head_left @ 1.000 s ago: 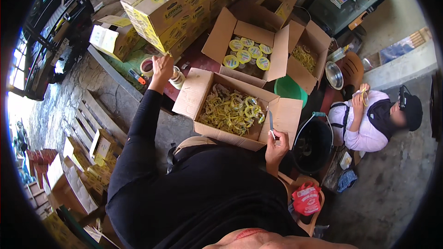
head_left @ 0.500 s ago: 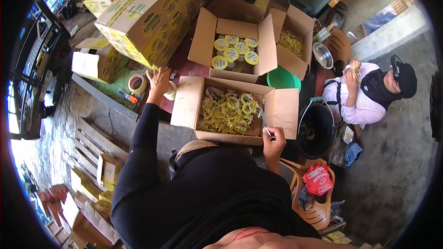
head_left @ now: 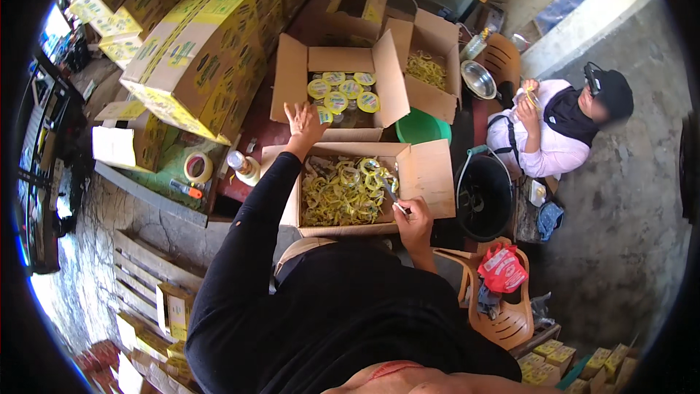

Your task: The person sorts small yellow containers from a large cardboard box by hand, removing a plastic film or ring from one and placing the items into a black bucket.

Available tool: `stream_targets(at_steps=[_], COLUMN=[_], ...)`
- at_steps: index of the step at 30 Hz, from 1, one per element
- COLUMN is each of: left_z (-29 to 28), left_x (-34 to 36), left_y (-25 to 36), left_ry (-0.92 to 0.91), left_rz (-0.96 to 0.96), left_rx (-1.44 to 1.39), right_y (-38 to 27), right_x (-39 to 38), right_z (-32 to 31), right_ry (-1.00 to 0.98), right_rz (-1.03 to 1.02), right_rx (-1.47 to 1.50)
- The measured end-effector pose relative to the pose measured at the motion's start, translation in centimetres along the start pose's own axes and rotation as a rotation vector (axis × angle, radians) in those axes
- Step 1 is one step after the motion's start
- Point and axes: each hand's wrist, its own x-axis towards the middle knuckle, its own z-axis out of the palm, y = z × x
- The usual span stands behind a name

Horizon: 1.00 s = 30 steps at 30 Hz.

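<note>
My left hand [head_left: 303, 124] is stretched over the near left corner of an open cardboard box, fingers apart and holding nothing. Its fingertips are beside a sealed plastic cup [head_left: 324, 114]; whether they touch it I cannot tell. More clear cups with yellow-green printed lids [head_left: 351, 89] stand in that box. In my right hand [head_left: 414, 220] is a knife [head_left: 389, 189], its blade pointing away over the nearer box [head_left: 430, 175]. Curled yellow strips of plastic [head_left: 339, 197] fill this nearer box.
A white bottle [head_left: 245, 167], a tape roll [head_left: 197, 167] and an orange cutter [head_left: 186, 189] lie left. Large yellow-brown cartons [head_left: 193, 62] rise behind them. On the right are a green basin [head_left: 424, 128], a black bucket [head_left: 484, 197] and a seated co-worker [head_left: 558, 120] holding a cup.
My left hand has moved right, from beside the large carton to the box of cups. My right hand keeps the knife over the strips. The whole view has shifted somewhat.
</note>
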Motion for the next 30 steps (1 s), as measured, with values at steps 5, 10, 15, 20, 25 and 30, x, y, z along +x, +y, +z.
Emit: stream_targets(at_steps=[5, 10, 15, 20, 25, 30], left_z=[3.0, 2.9, 1.6, 0.6, -2.4, -8.0], left_x=[2.4, 3.8, 4.3, 3.0, 1.0, -0.8], left_y=[0.4, 0.5, 1.7, 1.0, 2.2, 5.3], left_ry=[-0.182, -0.302, -0.291, -0.186, 0.031, 0.178], left_rz=[-0.021, -0.036, -0.041, -0.049, 0.045, 0.247], left_rx=[0.25, 0.319, 0.245, 0.115, -0.113, -0.493], right_y=[0.4, 2.1, 2.6, 4.4, 6.0, 8.5], right_x=[-2.2, -4.6, -5.1, -4.3, -2.6, -1.2], right_z=[-2.1, -3.8, -4.9, -5.9, -7.9, -10.5], right_ry=[0.043, 0.154, 0.198, 0.198, 0.21, 0.221], right_rz=[0.172, 0.211, 0.287, 0.238, 0.139, 0.128], right_rx=[-0.069, -0.159, -0.127, -0.118, -0.138, -0.093])
